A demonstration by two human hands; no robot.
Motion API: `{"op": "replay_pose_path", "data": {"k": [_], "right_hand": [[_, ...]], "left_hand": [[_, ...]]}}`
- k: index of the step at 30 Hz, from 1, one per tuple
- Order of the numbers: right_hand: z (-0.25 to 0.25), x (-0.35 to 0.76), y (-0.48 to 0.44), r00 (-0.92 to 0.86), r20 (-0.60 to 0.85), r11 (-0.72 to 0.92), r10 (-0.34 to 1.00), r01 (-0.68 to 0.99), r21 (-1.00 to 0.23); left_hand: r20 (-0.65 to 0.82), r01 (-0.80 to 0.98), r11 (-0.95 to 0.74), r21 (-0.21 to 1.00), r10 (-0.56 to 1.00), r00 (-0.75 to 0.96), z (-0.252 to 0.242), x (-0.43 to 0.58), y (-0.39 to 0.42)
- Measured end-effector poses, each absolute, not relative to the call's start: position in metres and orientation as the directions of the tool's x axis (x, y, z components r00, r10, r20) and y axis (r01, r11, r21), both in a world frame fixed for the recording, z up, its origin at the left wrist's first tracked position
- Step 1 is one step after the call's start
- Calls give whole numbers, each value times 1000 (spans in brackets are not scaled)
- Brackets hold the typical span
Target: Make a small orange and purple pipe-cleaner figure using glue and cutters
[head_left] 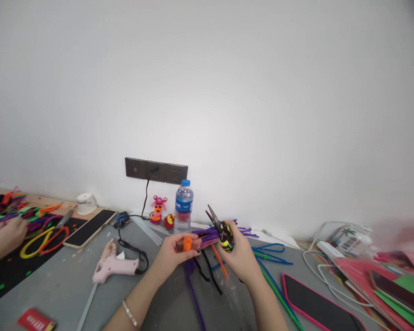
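Observation:
My left hand (174, 250) is closed in a pinch on a small orange pipe-cleaner piece (187, 243), held just above the grey table (65, 289). My right hand (239, 255) grips black-and-yellow scissors (221, 228), blades apart and pointing up to the left, close to the orange piece. A loose orange pipe cleaner (220, 262) slants down between the hands. Purple pipe cleaners (210, 235) lie behind them, and blue and green ones (271, 257) spread to the right.
A pink glue gun (112, 265) with a black cord lies left of my arms. A water bottle (183, 206) and small craft figures (158, 210) stand by the wall sockets. Phones (89, 227) (315, 305) lie on either side. Another person's hand (3, 236) is at far left.

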State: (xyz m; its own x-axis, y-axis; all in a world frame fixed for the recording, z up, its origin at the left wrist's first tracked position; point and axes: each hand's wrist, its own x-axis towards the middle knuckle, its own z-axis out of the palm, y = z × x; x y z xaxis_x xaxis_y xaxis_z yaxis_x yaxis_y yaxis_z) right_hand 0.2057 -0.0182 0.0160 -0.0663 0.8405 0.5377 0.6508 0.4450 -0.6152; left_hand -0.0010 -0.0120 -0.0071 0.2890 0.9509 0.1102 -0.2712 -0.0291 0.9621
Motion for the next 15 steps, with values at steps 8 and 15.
{"op": "replay_pose_path", "data": {"k": [8, 15], "right_hand": [[17, 208, -19, -102, 484, 432, 869, 633, -642], [27, 210, -31, -207, 324, 377, 923, 658, -652]], "left_hand": [[174, -160, -135, 978, 948, 267, -9, -1, -11], [199, -77, -187, 979, 961, 192, -17, -1, -12]]}}
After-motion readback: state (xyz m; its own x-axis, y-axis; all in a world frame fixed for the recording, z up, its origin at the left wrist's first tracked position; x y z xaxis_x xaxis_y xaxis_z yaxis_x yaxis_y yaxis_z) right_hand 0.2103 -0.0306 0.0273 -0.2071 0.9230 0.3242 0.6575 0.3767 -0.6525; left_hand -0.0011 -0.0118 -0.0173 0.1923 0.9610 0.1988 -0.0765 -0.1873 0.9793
